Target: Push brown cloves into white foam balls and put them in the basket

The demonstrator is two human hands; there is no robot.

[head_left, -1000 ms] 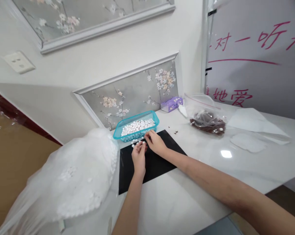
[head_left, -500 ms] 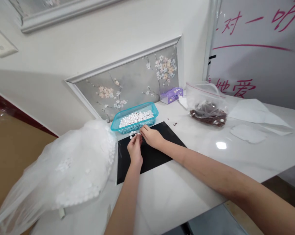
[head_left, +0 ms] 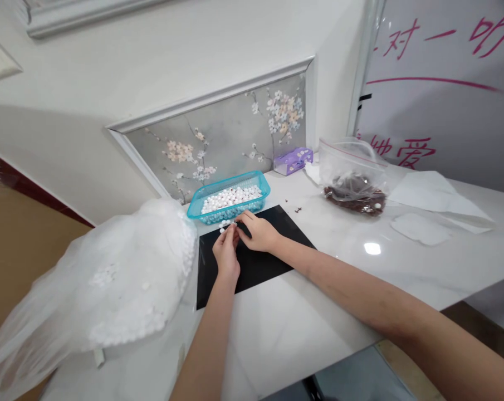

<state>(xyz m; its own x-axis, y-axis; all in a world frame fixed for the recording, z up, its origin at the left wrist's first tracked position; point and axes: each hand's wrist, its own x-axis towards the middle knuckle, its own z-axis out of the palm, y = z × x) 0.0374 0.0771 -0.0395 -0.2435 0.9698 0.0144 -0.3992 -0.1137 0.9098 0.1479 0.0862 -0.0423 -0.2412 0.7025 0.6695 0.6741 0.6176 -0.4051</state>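
Over a black mat (head_left: 268, 262), my left hand (head_left: 226, 252) is pinched closed on a small white ball (head_left: 235, 224). Beside it, my right hand (head_left: 257, 231) meets the left fingertips with its thumb and forefinger closed at the same spot; what it holds, if anything, is too small to make out. A few loose white balls (head_left: 223, 229) lie just beyond the left fingertips, at the mat's far edge. Behind the hands stands a blue plastic basket (head_left: 193, 210) holding many white balls (head_left: 230, 199), some with brownish specks among them.
At left lies a large clear bag (head_left: 138, 278) of white balls. A zip bag (head_left: 354, 192) with brown pieces, a purple box (head_left: 293, 161), white paper (head_left: 439, 195) and small brown bits (head_left: 298, 210) lie at right and back. The wall rises behind the table.
The view has shifted slightly. Both hands stay together over the mat's far part, with the right fingers and thumb a little more spread around the left fingertips.
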